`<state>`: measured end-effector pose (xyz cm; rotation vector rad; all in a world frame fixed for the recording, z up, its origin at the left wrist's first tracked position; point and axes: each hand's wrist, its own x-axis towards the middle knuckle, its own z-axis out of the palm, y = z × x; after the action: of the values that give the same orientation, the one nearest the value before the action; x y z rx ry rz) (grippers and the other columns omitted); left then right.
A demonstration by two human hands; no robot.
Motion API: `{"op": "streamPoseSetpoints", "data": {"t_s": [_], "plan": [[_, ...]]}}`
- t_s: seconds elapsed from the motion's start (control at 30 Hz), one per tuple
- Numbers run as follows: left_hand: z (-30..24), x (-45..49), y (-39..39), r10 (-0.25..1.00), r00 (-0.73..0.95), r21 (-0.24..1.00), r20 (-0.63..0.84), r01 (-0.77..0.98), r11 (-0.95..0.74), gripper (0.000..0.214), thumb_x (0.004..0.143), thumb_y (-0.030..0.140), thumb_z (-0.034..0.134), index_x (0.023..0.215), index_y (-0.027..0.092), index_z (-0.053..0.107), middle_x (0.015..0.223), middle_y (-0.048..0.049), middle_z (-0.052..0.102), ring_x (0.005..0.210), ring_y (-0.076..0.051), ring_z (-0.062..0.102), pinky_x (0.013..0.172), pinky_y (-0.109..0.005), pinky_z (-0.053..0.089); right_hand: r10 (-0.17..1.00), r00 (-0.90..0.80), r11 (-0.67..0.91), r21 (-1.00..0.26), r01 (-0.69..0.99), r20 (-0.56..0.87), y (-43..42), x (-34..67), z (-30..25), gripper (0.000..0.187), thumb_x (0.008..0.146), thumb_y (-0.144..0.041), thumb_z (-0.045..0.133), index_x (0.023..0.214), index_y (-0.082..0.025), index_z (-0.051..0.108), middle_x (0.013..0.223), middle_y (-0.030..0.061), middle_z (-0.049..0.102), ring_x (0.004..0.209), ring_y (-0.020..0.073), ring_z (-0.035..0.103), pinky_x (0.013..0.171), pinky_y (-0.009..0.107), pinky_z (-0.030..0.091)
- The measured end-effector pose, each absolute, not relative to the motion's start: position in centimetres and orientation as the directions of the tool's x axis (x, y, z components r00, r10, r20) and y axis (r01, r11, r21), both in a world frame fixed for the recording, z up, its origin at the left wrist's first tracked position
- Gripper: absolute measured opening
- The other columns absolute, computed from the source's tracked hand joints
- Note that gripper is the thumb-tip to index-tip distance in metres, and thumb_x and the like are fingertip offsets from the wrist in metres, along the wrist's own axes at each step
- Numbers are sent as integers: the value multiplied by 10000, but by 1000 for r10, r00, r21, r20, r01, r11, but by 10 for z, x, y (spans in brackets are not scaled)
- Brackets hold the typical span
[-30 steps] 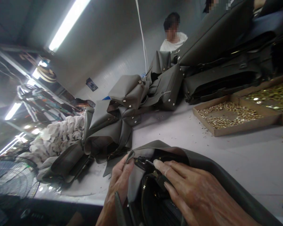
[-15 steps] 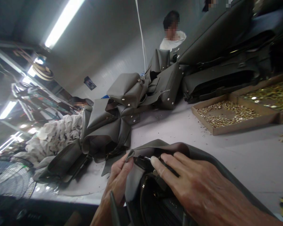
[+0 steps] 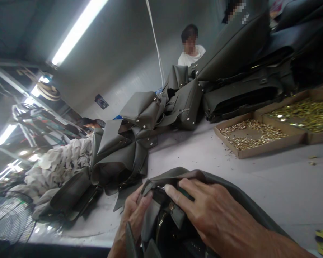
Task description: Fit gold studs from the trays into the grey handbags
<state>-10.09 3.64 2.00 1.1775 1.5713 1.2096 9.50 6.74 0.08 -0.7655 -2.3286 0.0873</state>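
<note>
a: log, biggest first. surface?
b: grey table, full width. at its far right, a stack of large dark bags, leaning. left of that, a pile of smaller grey bags, tumbled, touching each other.
a: beyond them?
b: a person in a white top behind the pile. a cloth heap at the left end.
a: in front of the stack?
b: two cardboard trays, side by side, each holding brass rivets.
a: work piece?
b: bag lies at the near edge, mouth toward the camera, well apart from the trays.
a: grip?
b: right hand lies across the mouth, fingers stretched flat on the rim; thumb hidden, so cannot tell if it grips. left hand is clenched on the bag's left corner, a flap pinched between thumb and fingers.
a: smallest?
b: a metal bit at the right index fingertip; too small to identify.
</note>
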Motion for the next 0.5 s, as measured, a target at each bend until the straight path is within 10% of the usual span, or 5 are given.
{"op": "streamPoseSetpoints", "data": {"t_s": [0.27,0.4,0.5], "plan": [[11,-100,32,898,-423,932,120,359,45,436,657,482,745,955,172,678,941,-73,690,872,-254,621,729,-275,495,790,-584,311,-942,122,185,78,107,19,336,769,-128,539,1058,-213,688,867,17,675,759,149,606,673,231,472],[6,-102,32,913,-404,959,56,275,63,494,677,515,718,1007,152,655,885,-78,682,816,-241,620,661,-257,478,717,-694,-72,-997,17,-64,89,109,19,408,799,-208,535,1198,-161,608,624,-12,597,511,93,506,464,173,397],[9,-101,31,913,-405,970,52,237,50,468,707,505,704,1023,167,637,860,-51,668,821,-205,600,682,-223,453,729,-685,67,-994,81,-6,87,109,23,395,789,-218,556,1175,-183,630,713,11,646,612,125,587,562,207,479]]}}
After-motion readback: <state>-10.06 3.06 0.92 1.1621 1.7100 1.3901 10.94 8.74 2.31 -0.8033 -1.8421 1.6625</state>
